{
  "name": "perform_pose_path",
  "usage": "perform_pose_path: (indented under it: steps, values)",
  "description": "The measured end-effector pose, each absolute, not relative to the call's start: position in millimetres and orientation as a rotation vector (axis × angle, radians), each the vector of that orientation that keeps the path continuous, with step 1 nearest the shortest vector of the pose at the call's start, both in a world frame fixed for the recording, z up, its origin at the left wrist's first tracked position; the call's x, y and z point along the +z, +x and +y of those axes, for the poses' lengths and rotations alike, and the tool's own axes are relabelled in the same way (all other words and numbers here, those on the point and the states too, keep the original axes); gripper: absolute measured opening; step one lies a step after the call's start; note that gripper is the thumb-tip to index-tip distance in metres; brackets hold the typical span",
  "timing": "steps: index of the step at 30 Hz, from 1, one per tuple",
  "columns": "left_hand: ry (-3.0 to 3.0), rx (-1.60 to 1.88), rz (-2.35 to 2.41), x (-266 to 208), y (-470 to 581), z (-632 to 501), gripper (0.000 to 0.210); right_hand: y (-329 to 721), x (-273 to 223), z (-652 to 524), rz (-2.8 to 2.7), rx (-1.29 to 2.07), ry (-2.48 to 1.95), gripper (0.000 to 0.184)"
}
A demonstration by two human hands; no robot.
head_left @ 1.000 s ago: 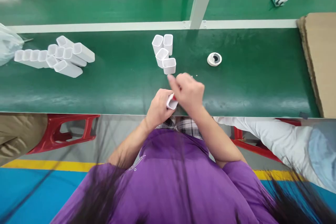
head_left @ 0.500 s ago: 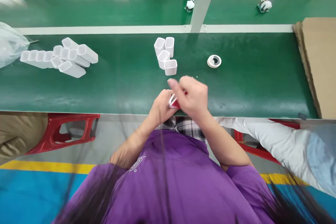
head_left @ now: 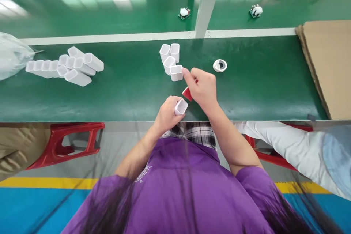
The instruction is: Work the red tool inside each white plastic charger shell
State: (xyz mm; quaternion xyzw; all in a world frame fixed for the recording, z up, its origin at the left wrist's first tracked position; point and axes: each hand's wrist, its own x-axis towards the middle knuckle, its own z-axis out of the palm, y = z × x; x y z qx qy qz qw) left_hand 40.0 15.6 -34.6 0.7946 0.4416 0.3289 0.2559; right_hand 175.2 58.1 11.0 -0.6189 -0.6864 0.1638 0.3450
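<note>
My left hand (head_left: 168, 112) is wrapped round a white plastic tube-like housing (head_left: 181, 107), its open, rounded-square end facing up and to the right. My right hand (head_left: 203, 87) grips a small red tool (head_left: 187, 93) with a flat, wedge-shaped end; most of its handle is hidden in the fist. The red tip is just above the held housing, apart from it. Beyond my hands, several white housings (head_left: 176, 73) stand in a small cluster, the nearest close to my right thumb. Right of them lies a white ring-like roll (head_left: 219, 65) with a dark centre.
More white housings (head_left: 78, 78) lie grouped at the left beside a clear plastic bag (head_left: 13, 56). Cardboard sheets (head_left: 329, 69) are stacked at the right end of the green bench (head_left: 123, 98). Two small circuit-board parts (head_left: 184, 13) sit behind the white rail. People sit on both sides.
My right hand has drawn the red tool up and away from the housing's mouth, leaving it apart. My left hand keeps its hold on the housing, whose open end now shows. The view has shifted slightly.
</note>
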Motion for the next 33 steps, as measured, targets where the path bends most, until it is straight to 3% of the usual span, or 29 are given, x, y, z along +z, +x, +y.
perform_pose_path:
  steps: [9, 13, 18, 26, 29, 33]
  values:
    - [2.238, 0.992, 1.149, -32, 40, 14, 0.02, 184, 8, 62, -1.798, 0.575, -1.684, 0.05]
    - [2.166, 1.06, 1.132, -28, 38, 12, 0.021, 193, 6, 58, -1.752, 0.46, -1.825, 0.05]
    - [1.974, 1.271, 0.83, -25, 31, 14, 0.026, 207, -4, 47, -1.662, 0.337, -1.458, 0.051]
    - [1.669, 1.317, 0.739, -32, 31, 12, 0.037, 204, -19, 41, -1.726, 0.342, -1.354, 0.047]
    - [1.599, 1.337, 0.843, -30, 28, 11, 0.039, 206, -16, 39, -1.762, 0.342, -1.352, 0.046]
    - [2.033, 1.172, 1.367, -23, -8, 38, 0.027, 209, -16, 39, -1.782, 0.303, -1.319, 0.046]
